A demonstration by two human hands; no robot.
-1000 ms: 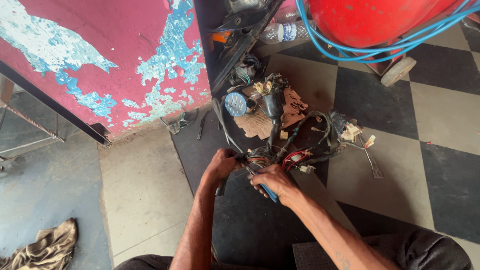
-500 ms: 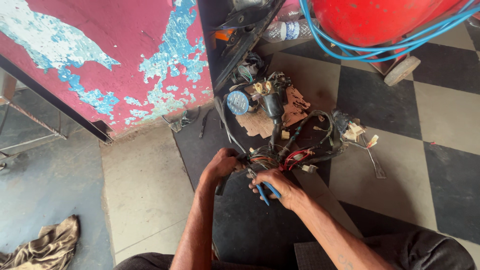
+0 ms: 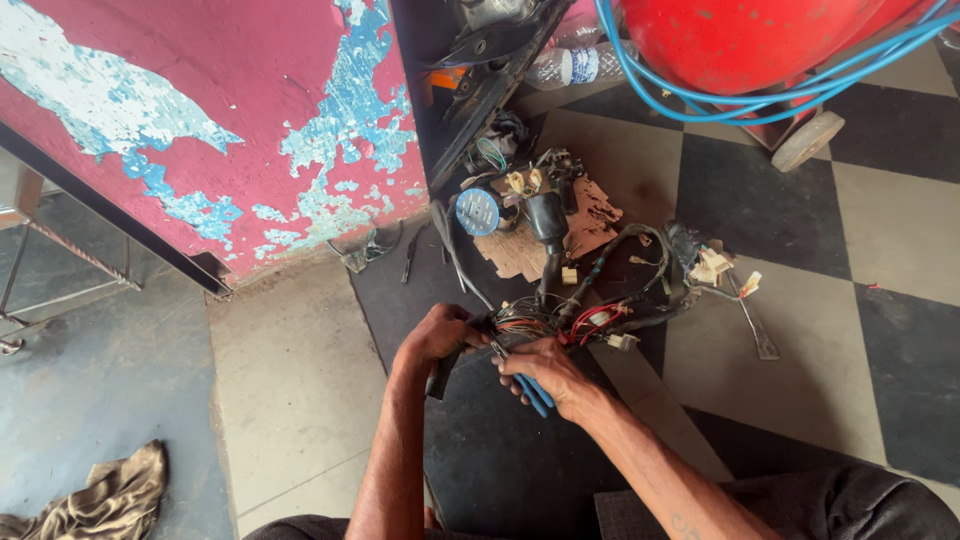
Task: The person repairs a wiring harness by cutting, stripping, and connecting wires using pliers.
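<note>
A tangled wiring harness (image 3: 600, 305) with black sheathing, red wires and white connectors lies on the checkered floor in front of me. My left hand (image 3: 435, 335) grips a black sheathed end of that harness (image 3: 445, 370). My right hand (image 3: 545, 372) is closed on blue-handled pliers (image 3: 535, 392), whose jaws point into the bundle of thin coloured wires (image 3: 520, 327) between my hands. A round blue-faced gauge (image 3: 484, 211) and a black handlebar switch (image 3: 548, 222) sit at the harness's far end on a scrap of cardboard (image 3: 520, 250).
A pink wall with peeling blue paint (image 3: 200, 130) stands at left. A red tank with blue hoses and a wheel (image 3: 760, 40) is at top right. A plastic bottle (image 3: 565, 65), loose hand tools (image 3: 410, 250), a metal lever (image 3: 755, 330) and a tan rag (image 3: 100, 495) lie on the floor.
Both hands stay on the harness and pliers. The view has shifted slightly; the hands have barely moved.
</note>
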